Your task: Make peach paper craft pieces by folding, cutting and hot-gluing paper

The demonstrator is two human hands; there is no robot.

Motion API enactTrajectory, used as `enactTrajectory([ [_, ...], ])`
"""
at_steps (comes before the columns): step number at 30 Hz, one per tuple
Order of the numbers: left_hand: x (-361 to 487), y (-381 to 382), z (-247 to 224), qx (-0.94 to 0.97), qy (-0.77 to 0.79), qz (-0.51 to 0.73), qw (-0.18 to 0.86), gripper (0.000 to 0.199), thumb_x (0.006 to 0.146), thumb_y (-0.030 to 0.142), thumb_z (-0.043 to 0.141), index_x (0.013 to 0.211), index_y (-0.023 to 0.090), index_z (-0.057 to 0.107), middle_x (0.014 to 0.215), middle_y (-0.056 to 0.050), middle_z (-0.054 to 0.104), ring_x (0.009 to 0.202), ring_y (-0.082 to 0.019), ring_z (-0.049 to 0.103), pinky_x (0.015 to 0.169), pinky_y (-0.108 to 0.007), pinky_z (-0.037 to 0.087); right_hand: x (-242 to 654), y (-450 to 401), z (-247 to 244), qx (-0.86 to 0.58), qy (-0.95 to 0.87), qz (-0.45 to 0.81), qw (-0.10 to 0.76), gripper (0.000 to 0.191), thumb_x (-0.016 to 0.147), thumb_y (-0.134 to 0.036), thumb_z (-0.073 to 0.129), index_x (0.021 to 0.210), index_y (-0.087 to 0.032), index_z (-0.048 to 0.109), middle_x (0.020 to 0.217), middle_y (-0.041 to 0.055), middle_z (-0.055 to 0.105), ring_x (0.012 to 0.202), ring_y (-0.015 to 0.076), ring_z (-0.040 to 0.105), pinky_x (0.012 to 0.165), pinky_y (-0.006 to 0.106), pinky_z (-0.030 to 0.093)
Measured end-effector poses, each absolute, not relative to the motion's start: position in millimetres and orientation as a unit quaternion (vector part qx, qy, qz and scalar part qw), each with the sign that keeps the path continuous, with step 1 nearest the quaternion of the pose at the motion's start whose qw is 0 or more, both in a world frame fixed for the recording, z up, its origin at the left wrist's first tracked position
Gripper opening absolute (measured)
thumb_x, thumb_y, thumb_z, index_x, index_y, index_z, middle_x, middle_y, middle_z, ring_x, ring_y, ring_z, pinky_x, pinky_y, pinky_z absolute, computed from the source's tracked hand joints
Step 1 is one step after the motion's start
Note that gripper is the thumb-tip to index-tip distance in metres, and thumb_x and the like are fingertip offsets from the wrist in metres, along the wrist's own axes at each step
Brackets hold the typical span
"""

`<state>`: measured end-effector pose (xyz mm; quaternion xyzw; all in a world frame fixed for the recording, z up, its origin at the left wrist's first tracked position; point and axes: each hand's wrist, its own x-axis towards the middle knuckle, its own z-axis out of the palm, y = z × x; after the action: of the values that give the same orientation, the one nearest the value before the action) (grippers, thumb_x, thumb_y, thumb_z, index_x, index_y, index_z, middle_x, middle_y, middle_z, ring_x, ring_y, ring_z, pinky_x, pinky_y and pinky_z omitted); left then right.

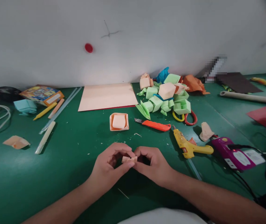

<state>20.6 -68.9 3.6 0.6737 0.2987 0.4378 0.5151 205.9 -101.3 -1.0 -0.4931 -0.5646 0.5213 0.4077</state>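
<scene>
Both hands meet over the green table near its front edge. My left hand (111, 161) pinches a small folded piece of peach paper (126, 159) between thumb and fingers. The fingertips of my right hand (153, 163) are closed on the right end of the same paper. Just beyond them sits a small open peach paper box (119, 121) with a paler folded piece inside. An orange utility knife (156, 125), its blade out, lies to the right of the box. Further right rests a yellow glue gun (190, 146) with a clear glue stick in its back.
Folded green and peach paper pieces (167, 93) are heaped at the back beside a peach sheet (108, 96). Scissors (190, 118) lie partly under the heap. A purple power box (234, 155) with cables is at right. Glue sticks (60, 109) and crayons (45, 111) lie at left.
</scene>
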Motion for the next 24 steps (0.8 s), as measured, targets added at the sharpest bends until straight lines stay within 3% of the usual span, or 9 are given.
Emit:
enactTrajectory([
  [4, 17.1, -65.1, 2.7, 0.752, 0.295, 0.422, 0.413, 0.033, 0.081, 0.014, 0.078, 0.111, 0.026, 0.074, 0.101, -0.005, 0.073, 0.09, -0.016, 0.072, 0.074, -0.024, 0.061, 212.5, -96.4, -3.0, -0.469, -0.496, 0.59, 0.43, 0.028, 0.077, -0.041, 0.075, 0.07, -0.018, 0.059, 0.062, -0.0045, 0.05, 0.058, 0.0101, 0.039, 0.054, 0.025, 0.031],
  [8, 16.7, -62.8, 5.3, 0.767, 0.317, 0.408, 0.38, 0.019, 0.085, 0.015, 0.076, 0.101, 0.026, 0.077, 0.088, -0.002, 0.074, 0.077, -0.013, 0.071, 0.068, -0.022, 0.058, 214.7, -95.0, -1.5, -0.458, -0.464, 0.628, 0.425, 0.032, 0.073, -0.043, 0.079, 0.067, -0.018, 0.058, 0.059, -0.006, 0.048, 0.056, 0.0088, 0.034, 0.054, 0.025, 0.026],
  [11, 16.4, -63.2, 6.7, 0.772, 0.311, 0.402, 0.382, 0.021, 0.083, 0.016, 0.078, 0.102, 0.026, 0.077, 0.087, -0.001, 0.076, 0.074, -0.012, 0.071, 0.065, -0.02, 0.057, 215.2, -94.9, -1.0, -0.452, -0.453, 0.641, 0.424, 0.035, 0.072, -0.046, 0.082, 0.068, -0.019, 0.06, 0.06, -0.0061, 0.048, 0.057, 0.009, 0.035, 0.054, 0.025, 0.026],
  [17, 11.9, -64.1, 5.1, 0.782, 0.32, 0.413, 0.339, 0.026, 0.084, 0.015, 0.078, 0.106, 0.028, 0.079, 0.086, 0.001, 0.077, 0.072, -0.011, 0.07, 0.064, -0.018, 0.055, 222.2, -88.9, 2.5, -0.393, -0.48, 0.673, 0.402, 0.037, 0.078, -0.053, 0.08, 0.073, -0.018, 0.067, 0.067, 0.0, 0.064, 0.063, 0.0127, 0.051, 0.062, 0.027, 0.038],
  [24, 8.9, -60.6, 2.6, 0.755, 0.339, 0.433, 0.358, 0.022, 0.082, 0.019, 0.079, 0.103, 0.026, 0.078, 0.088, -0.002, 0.074, 0.074, -0.013, 0.07, 0.064, -0.021, 0.055, 228.7, -85.4, 0.2, -0.399, -0.487, 0.663, 0.405, 0.033, 0.082, -0.05, 0.077, 0.078, -0.018, 0.068, 0.067, -0.0009, 0.064, 0.062, 0.0118, 0.053, 0.062, 0.026, 0.042],
])
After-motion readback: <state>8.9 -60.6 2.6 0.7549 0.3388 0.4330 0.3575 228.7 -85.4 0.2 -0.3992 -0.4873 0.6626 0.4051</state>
